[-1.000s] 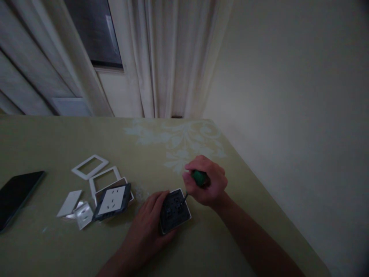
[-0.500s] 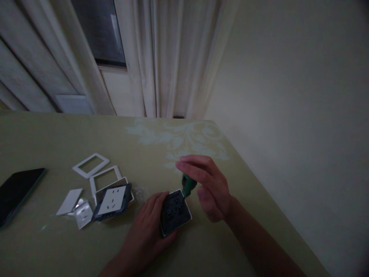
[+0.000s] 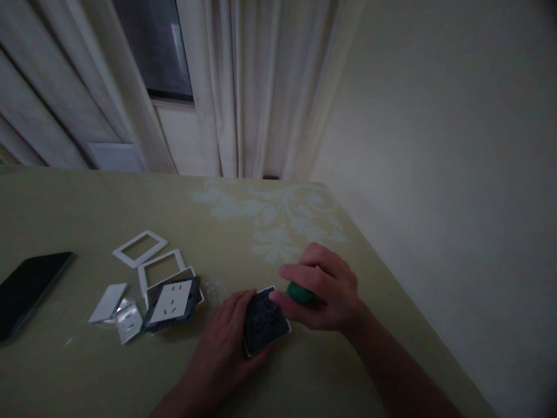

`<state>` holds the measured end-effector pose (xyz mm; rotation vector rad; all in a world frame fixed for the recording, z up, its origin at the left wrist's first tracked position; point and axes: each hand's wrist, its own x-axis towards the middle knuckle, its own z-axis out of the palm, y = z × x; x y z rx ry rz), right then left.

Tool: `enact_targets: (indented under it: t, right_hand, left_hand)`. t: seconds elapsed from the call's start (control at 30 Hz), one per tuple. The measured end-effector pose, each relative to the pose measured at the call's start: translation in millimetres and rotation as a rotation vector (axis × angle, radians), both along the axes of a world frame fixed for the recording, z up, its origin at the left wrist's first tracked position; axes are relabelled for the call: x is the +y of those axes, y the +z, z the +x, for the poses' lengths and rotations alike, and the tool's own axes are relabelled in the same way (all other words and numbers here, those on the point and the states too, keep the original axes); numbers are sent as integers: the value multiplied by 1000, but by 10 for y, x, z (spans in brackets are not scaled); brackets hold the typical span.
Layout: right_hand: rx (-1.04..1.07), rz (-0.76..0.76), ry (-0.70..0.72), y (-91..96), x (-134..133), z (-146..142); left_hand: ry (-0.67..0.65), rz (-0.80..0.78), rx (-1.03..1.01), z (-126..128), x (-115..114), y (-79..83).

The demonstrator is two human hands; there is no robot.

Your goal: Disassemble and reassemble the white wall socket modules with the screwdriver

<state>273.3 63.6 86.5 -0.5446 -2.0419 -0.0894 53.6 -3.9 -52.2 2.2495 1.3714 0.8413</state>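
Observation:
My left hand (image 3: 224,342) grips a wall socket (image 3: 266,324) by its left side and lower edge. The socket's dark inner face is turned up, with a thin white rim around it. My right hand (image 3: 324,287) is closed around the green handle of a screwdriver (image 3: 301,293), just right of the socket. The thumb reaches over the socket's upper right edge. Behind my fingers the screwdriver's shaft and tip are hidden, so I cannot tell whether they touch the socket.
Left of my hands lies another socket (image 3: 172,303) with a white face, leaning on white frames (image 3: 141,249). Beside it are a white plate (image 3: 108,303) and a clear plastic packet (image 3: 129,322). A dark tablet-like slab (image 3: 32,284) rests at the far left. A wall (image 3: 435,174) borders the table's right side.
My right fingers have closed around the screwdriver's handle, and the screwdriver has moved right and tilted. My left hand still holds the socket in nearly the same place.

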Motion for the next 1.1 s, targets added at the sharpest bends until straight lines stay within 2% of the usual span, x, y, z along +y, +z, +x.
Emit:
enact_targets:
  t: [0.07, 0.17, 0.23, 0.33, 0.4, 0.53, 0.6, 0.63, 0.77, 0.8, 0.87, 0.93, 1.0, 1.03, 1.1]
  right_hand:
    - [-29, 48, -41, -4, -7, 4]
    - [-55, -141, 100, 19, -6, -4]
    - [-63, -185, 113, 34, -3, -7]
    - [-89, 8, -86, 57, -12, 7]
    - [-127, 50, -134, 96, -33, 19]
    - [-156, -228, 26, 210, -92, 10]
    - [-155, -312, 75, 237, -113, -6]
    - [-168, -291, 53, 239, -121, -15]
    - [-259, 52, -202, 238, -161, -39]
    - [-274, 85, -234, 250, -175, -43]
    - [-294, -7, -191, 289, -202, -45]
    - [-299, -182, -48, 324, -222, -40]
    - [-299, -269, 66, 328, -232, -32]
    - [-299, -236, 60, 318, -235, -29]
    - [-305, -67, -48, 287, -240, -30]
  left_hand:
    - [7, 10, 1, -3, 0, -11]
    - [17, 8, 12, -3, -2, -25]
    - [20, 6, 19, 0, -5, -32]
    - [19, 20, 16, 4, -7, -35]
    - [15, 16, 11, 4, -8, -28]
    - [14, 10, 8, -1, -9, -14]
    - [18, 22, 5, -5, -8, -19]
    - [17, 25, 5, -6, -6, -24]
    - [12, 33, 2, 3, 9, -28]
    - [14, 29, -6, 7, 13, -23]
    - [16, 18, -26, 16, 19, -8]
    - [10, 16, -42, 21, 20, 9]
    - [10, 19, -49, 21, 17, 23]
    - [12, 16, -51, 20, 14, 26]
    - [10, 1, -55, 18, 11, 26]
